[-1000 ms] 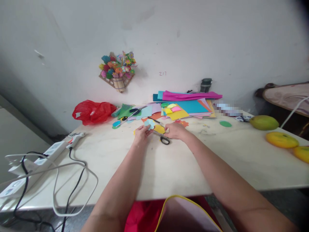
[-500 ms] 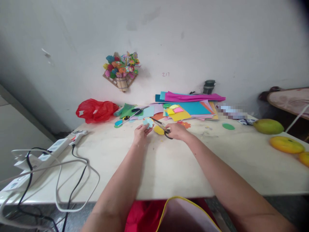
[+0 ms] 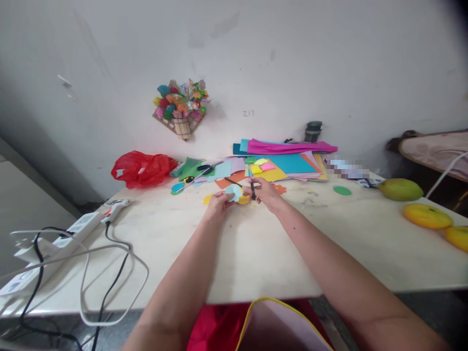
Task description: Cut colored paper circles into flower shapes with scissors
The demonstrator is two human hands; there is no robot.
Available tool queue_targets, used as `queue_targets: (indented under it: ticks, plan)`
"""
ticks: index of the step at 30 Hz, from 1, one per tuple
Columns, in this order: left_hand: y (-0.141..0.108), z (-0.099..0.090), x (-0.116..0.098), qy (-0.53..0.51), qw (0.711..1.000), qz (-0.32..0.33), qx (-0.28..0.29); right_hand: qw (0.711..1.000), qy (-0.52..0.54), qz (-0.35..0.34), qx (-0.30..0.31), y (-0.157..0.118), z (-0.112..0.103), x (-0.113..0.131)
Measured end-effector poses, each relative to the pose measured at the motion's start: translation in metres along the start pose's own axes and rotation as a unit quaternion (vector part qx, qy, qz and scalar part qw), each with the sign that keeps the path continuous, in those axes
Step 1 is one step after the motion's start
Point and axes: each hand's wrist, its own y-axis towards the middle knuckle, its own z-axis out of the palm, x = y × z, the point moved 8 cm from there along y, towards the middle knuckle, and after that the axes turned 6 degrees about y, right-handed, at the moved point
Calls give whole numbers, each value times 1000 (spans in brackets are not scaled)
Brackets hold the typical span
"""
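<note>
Pinched in my left hand [image 3: 218,204] is a pale blue paper flower [image 3: 234,192] with a scalloped edge. My right hand [image 3: 265,192] is closed on black-handled scissors [image 3: 252,189], whose blades point away from me toward the paper pile. The two hands are close together, with the flower just left of the scissors. Yellow paper [image 3: 207,199] lies on the table beneath and beside the flower. To the right of my right hand is an orange paper flower [image 3: 280,189]. A dark pencil-like stick [image 3: 233,182] lies behind the blue flower.
Stacked coloured paper [image 3: 298,165] lies at the back by the wall. Another pair of scissors [image 3: 206,168] and a red plastic bag [image 3: 141,168] are left of it. A power strip [image 3: 54,251] with cables occupies the left; mangoes [image 3: 427,216] lie at the right edge.
The blue flower and my left hand have moved right, toward my right hand. The scissors have turned from slanting left to pointing straight away from me.
</note>
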Motion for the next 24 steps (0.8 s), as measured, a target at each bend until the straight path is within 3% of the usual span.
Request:
queue_targets:
  ticks: [14,21,24]
  plan:
    - [-3,12,6,42,997,-35,61,997,63,-30,-24,7,5,-8]
    - [-4,11,5,60,996,-38,47,999,13,-35,-21,4,6,-3]
    - [-3,9,5,59,997,-37,37,997,-56,-43,-20,7,4,-3]
